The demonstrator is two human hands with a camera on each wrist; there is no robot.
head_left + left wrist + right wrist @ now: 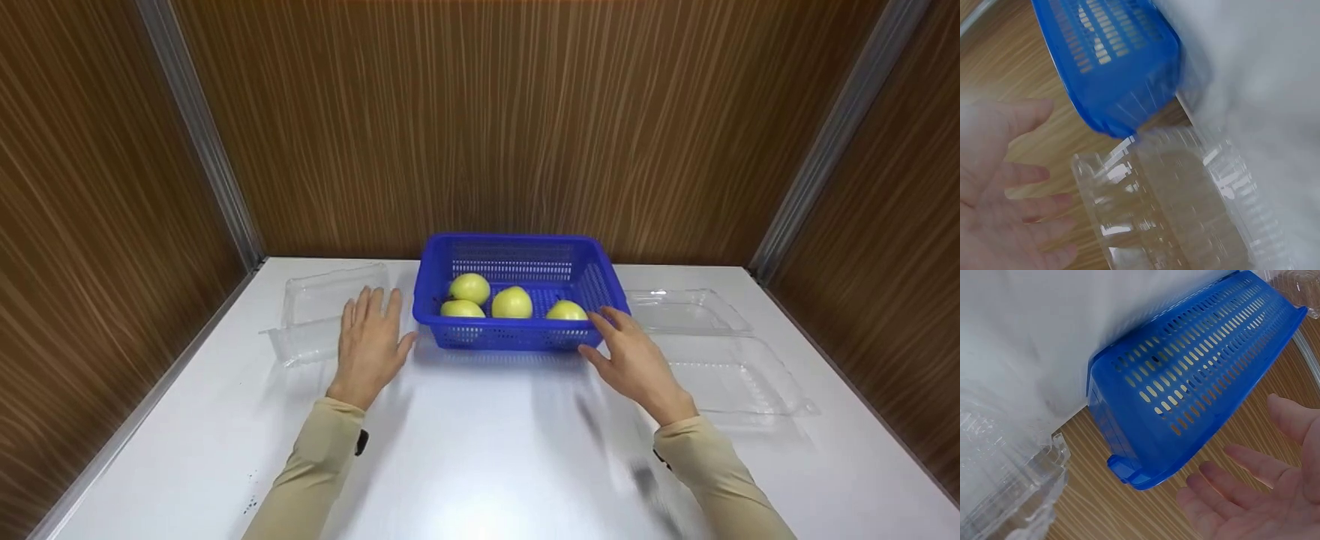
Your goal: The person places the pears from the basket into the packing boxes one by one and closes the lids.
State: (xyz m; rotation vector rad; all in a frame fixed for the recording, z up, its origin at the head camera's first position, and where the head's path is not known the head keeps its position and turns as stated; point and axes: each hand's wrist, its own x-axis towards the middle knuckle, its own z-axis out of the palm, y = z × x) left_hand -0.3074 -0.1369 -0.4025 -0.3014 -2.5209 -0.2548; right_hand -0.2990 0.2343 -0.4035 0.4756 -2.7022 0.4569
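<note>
A blue plastic basket (517, 337) with slotted sides stands near the back wall. Several yellow-green apples (512, 303) lie inside it, most along the front side. My left hand (369, 349) hovers left of the basket with fingers spread, holding nothing. Near it is a clear plastic clamshell container (322, 300), also seen in the left wrist view (1168, 197). My right hand (634, 360) is at the basket's front right corner, fingers loosely extended. In the right wrist view, the right hand's fingers (1230, 486) lie close to the basket rim; whether they touch is unclear.
Another clear clamshell container (735, 375) lies opened flat on the right of the white table (465, 442). Wood-patterned panels (465, 127) enclose the back and both sides. Small dark specks (250, 504) mark the table's front left.
</note>
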